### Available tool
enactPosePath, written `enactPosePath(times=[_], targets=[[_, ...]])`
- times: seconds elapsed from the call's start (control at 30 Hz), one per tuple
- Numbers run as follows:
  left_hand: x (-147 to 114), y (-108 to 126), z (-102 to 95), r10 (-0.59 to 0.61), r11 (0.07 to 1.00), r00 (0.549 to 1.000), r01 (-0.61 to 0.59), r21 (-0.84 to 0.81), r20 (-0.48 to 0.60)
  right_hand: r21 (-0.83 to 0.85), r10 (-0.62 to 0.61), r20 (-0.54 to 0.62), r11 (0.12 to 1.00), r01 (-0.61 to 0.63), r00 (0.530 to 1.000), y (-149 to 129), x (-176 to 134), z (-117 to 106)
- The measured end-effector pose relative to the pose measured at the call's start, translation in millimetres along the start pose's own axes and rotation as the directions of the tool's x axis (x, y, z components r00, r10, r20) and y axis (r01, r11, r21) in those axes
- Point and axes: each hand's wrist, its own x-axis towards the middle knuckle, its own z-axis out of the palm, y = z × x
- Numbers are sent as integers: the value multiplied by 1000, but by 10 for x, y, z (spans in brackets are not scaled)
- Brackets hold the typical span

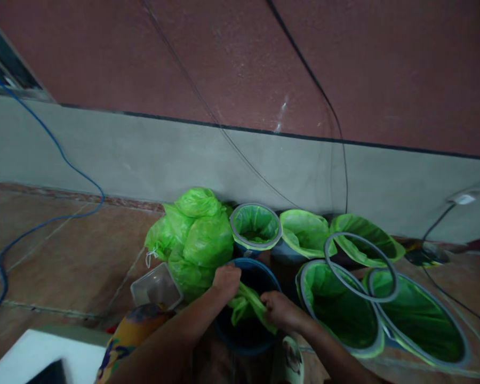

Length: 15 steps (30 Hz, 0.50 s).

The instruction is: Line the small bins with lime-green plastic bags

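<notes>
Nearest, lower left: white surface (82, 349), dark flat object (50, 373) on it, cut by the frame edge. Patterned cloth (130, 333) beside the left forearm.

Both hands over the mouth of a blue bin (269, 268). Left hand (227, 280) at the bin's left rim, fingers curled closed on one end of a green bag (246, 305). Right hand (280, 308) at the right rim, fingers bunched tight on the other end. Bag runs slack and crumpled between the two grips, over the dark opening; one loose fold hangs down near the left hand, and another part shows just below the right. Fingertips partly hidden on both hands.

Left of the bin: clear box (158, 290), tilted, then a heap of full green bags (208, 242) against the wall.

Right: two front bins (378, 333), green-lined, grey-rimmed. Grey ring (392, 277) lies across their far edges. Behind, a row of three back bins (256, 206), also green-lined.

Farthest: wall (224, 69), maroon above, grey below. Black cable (312, 77) hangs down it; blue cable (68, 160) trails to the floor at left.
</notes>
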Motion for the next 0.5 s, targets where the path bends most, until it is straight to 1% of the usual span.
enactPosePath(times=[0.03,0.1,0.13,0.17,0.2,0.23,0.27,0.33,0.4,0.5], targets=[[16,-9,-28,-3,999,1000,4,37,-8,-96,-7,66,995,14,998,4,-31,-13],[43,-20,-55,24,991,1000,-22,129,-18,-220,6,195,975,37,981,13,-85,-53],[53,-22,-53,59,983,998,-54,174,-24,-253,23,229,967,36,973,14,-101,-86],[60,-21,-40,104,973,994,-96,211,-26,-262,32,227,965,29,973,9,-108,-130],[63,-17,-20,155,962,988,-145,233,-25,-247,29,192,969,19,981,-3,-104,-183],[64,-10,7,206,953,978,-195,232,-25,-209,15,133,978,13,991,-23,-90,-237],[63,0,37,250,948,968,-239,208,-29,-154,1,61,988,9,998,-50,-66,-287],[59,25,97,314,943,948,-305,134,-55,-35,-12,-70,999,9,997,-124,4,-342],[55,53,146,347,937,934,-342,66,-85,50,1,-135,999,6,991,-206,91,-314],[44,81,192,337,941,938,-335,42,-83,97,31,-192,995,-12,981,-299,203,-179]])
